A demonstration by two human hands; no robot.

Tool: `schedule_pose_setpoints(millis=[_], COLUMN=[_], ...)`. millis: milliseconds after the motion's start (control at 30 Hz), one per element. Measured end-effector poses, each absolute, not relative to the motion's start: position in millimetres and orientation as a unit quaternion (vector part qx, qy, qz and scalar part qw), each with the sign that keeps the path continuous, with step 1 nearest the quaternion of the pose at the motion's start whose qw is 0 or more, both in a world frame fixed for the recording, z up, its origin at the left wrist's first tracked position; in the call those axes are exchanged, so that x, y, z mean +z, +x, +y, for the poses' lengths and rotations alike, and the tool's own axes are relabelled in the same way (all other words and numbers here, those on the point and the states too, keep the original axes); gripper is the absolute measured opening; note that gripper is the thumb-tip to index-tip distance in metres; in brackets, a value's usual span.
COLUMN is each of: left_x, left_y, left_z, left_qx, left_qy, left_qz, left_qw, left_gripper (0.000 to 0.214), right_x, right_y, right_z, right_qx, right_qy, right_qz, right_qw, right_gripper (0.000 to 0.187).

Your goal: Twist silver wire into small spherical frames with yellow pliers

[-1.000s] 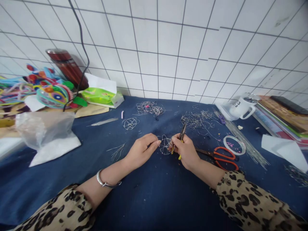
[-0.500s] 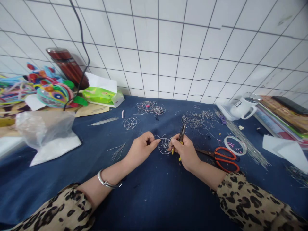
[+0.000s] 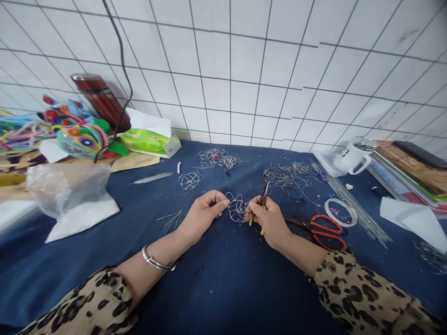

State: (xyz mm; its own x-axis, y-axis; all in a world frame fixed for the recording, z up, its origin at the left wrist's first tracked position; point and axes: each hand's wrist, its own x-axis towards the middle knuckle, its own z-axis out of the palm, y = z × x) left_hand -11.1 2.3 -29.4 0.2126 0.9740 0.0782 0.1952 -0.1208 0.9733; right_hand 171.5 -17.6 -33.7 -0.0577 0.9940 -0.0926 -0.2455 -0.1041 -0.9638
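Observation:
Between my hands is a round openwork of bent silvery wire (image 3: 237, 209), with small pinkish spots along it. My left hand (image 3: 208, 209) pinches its left edge between thumb and forefinger. On the other side, the thumb and forefinger of my right hand (image 3: 268, 216) grip the wire's right edge. Pliers with yellow handles (image 3: 264, 191) are also tucked in my right hand, jaws pointing up and away. Beyond my left hand, a similar wire ring (image 3: 190, 180) lies on the dark blue cloth (image 3: 223, 288).
Orange-handled scissors (image 3: 326, 224) lie right of my right hand, beside a clear round dish (image 3: 341, 212) with pink beads. Tangled wire (image 3: 286, 174) and long straight wires (image 3: 356, 204) are farther back. A white mug (image 3: 352, 158) stands right; a plastic bag (image 3: 73, 195) lies left.
My left thumb and forefinger have shifted slightly on the wire's left edge, and the wire piece has turned a little. My right hand still has the pliers and the wire.

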Motion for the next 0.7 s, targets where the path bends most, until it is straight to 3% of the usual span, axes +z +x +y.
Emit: schedule_pose_setpoints(millis=[133,533,700], left_x=[-27.7,-24.9,-24.3], left_y=[-9.5,-8.4,-7.5], left_z=[0.2,-2.3,-3.2], left_qx=[0.434,0.379,0.381], left_qy=[0.625,0.777,0.780], left_qz=[0.441,0.425,0.439], left_qw=[0.476,0.268,0.232], left_gripper=[0.008,0.011,0.007], right_x=[-30.7,-32.9,-33.6], right_y=[172.2,172.9,171.5], right_z=[-15.9,-16.1,-17.8], right_qx=[0.625,0.627,0.617], right_qy=[-0.442,-0.445,-0.445], right_qz=[-0.361,-0.356,-0.377], right_qw=[0.533,0.532,0.529], right_gripper=[0.019,0.019,0.018])
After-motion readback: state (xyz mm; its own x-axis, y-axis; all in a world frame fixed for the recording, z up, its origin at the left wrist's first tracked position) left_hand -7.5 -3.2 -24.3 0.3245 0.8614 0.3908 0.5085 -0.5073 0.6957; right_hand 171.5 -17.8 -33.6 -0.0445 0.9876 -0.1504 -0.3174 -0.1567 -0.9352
